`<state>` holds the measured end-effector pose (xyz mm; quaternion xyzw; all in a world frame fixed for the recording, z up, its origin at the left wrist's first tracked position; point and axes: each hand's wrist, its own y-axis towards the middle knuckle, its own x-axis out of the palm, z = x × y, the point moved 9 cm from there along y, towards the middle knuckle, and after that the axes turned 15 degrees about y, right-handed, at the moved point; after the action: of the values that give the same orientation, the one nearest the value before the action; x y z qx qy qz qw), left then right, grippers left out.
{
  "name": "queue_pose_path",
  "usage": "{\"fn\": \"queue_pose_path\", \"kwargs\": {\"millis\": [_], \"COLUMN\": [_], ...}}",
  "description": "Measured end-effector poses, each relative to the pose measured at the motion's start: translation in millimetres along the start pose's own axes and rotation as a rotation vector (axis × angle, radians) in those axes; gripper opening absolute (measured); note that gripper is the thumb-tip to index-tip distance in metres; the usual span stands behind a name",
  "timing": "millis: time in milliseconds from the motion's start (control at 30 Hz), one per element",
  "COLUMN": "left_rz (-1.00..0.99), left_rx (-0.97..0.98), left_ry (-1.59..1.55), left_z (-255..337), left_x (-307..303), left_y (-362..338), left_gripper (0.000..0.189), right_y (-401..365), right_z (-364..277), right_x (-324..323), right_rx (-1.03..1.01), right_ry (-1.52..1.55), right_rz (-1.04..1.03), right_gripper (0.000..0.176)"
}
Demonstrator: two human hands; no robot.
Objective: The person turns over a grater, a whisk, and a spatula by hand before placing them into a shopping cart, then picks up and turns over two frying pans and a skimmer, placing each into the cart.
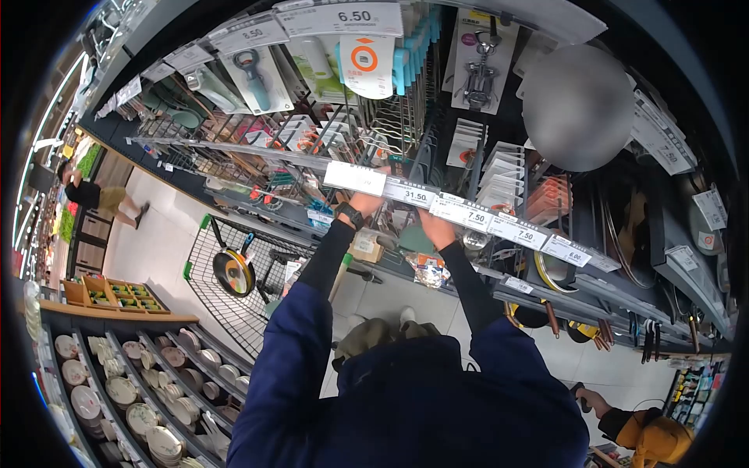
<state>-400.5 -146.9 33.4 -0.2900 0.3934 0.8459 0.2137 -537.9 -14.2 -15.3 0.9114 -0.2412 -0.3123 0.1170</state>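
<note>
My left hand (365, 204), with a dark watch on its wrist, reaches in at the shelf rail beside a blank-looking white tag (355, 179). Its fingers are mostly hidden behind the tag and rail. Just right of it, my right hand (437, 229) is raised under the 31.50 price tag (410, 193), its fingertips hidden behind the tags. What either hand holds, if anything, is hidden. Hanging wire utensils (388, 129) are above my hands. A clear packet (427, 270) and a brown-and-white box (365, 248) sit lower down.
A wire cart (204, 290) with a frying pan (233, 272) stands at left. Stacked dishes (142, 418) fill the lower-left shelves. One person (101, 196) is at far left; another person's hand (595, 400) holds something dark at lower right. Pans hang at right.
</note>
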Motion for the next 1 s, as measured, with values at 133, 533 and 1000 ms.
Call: {"fn": "queue_pose_path", "kwargs": {"millis": [133, 533, 1000], "left_rz": [-0.100, 0.129, 0.004], "left_rx": [-0.226, -0.762, -1.213], "left_ry": [-0.097, 0.702, 0.645], "left_z": [6.3, 2.5, -42.9], "left_x": [-14.9, -174.9, -204.9], "left_y": [-31.2, -352.8, -496.9], "left_gripper": [0.031, 0.035, 0.033], "right_y": [-16.0, -183.1, -146.3], "right_z": [-33.6, -40.8, -239.5], "right_x": [-29.8, 70.8, 240.6], "right_rx": [0.028, 0.231, -0.101], "right_ry": [0.103, 0.457, 0.548], "right_rz": [0.151, -0.167, -0.729], "right_gripper": [0.048, 0.008, 0.010]}}
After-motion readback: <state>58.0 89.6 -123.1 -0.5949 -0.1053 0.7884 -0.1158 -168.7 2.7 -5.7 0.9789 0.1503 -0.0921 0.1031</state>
